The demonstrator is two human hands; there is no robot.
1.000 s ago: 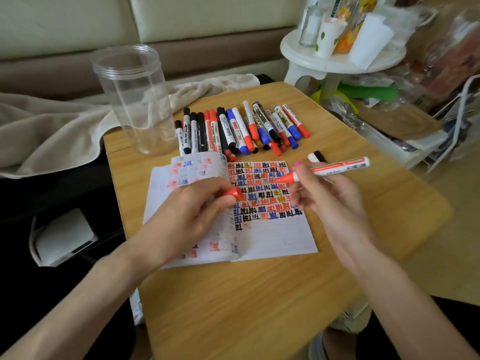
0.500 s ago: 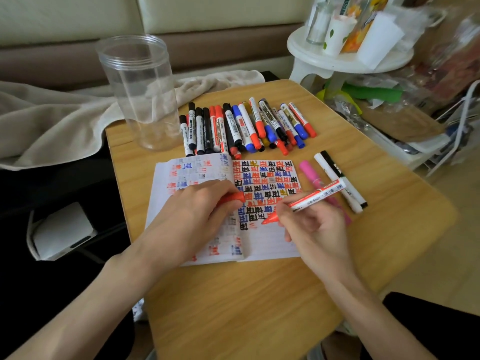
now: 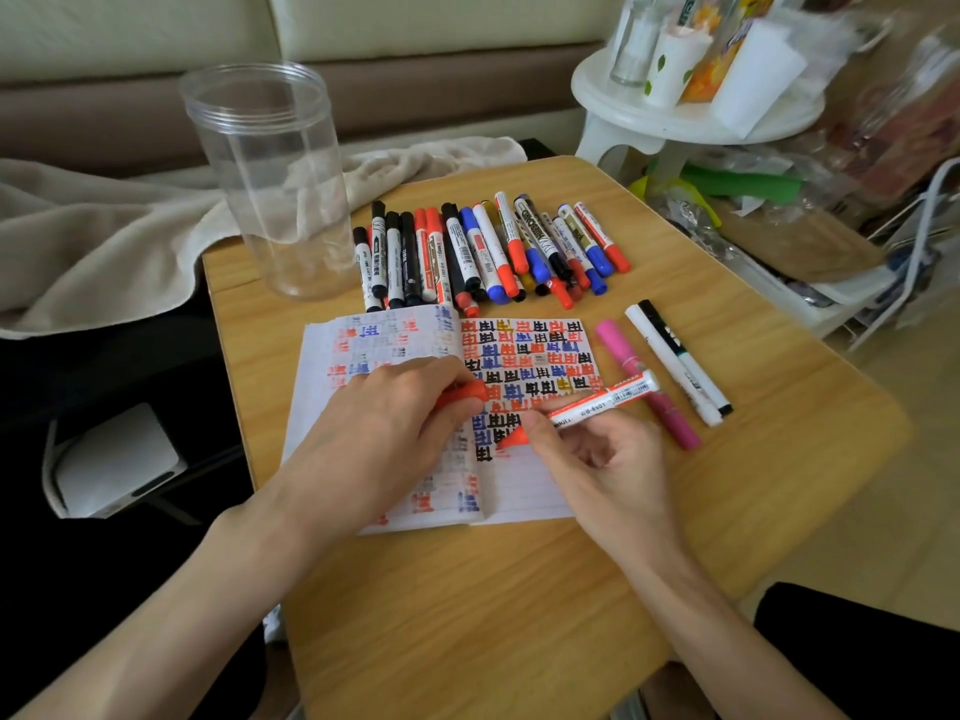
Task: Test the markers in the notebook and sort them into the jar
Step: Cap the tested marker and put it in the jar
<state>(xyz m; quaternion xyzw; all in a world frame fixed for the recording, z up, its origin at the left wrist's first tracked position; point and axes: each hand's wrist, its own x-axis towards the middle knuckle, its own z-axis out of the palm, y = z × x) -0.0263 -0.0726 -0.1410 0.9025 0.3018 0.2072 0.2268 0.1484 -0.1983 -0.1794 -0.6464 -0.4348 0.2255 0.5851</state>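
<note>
Our right grip [image 3: 597, 459] is closed round the red marker [image 3: 602, 402], thumb and fingers pinching the white barrel low down near the tip. The tip touches the right page of the notebook [image 3: 524, 491], just under the last rows of coloured marks. The barrel's free end slants up to the right and crosses over a pink marker [image 3: 615, 343]. Our left grip [image 3: 384, 428] pinches the red cap [image 3: 465, 394] between thumb and fingers, and lies over the left page.

The notebook lies open on the wooden bench [image 3: 467, 615]. To the right, just beyond the pink marker, a white marker [image 3: 670, 366] and a black-and-white marker [image 3: 691, 363] lie side by side. Behind the notebook we see a row of capped markers [image 3: 483, 252], black, red and blue, packed close, the nearest ends reaching the notebook's top edge. Left of that row the clear jar [image 3: 265, 174] stands upright near the bench's far left corner.

Past the bench a beige blanket [image 3: 104, 241] is draped before a sofa [image 3: 156, 33]. At far right a white round stool [image 3: 675, 122] carries bottles and cups, with blurred clutter beyond it.
</note>
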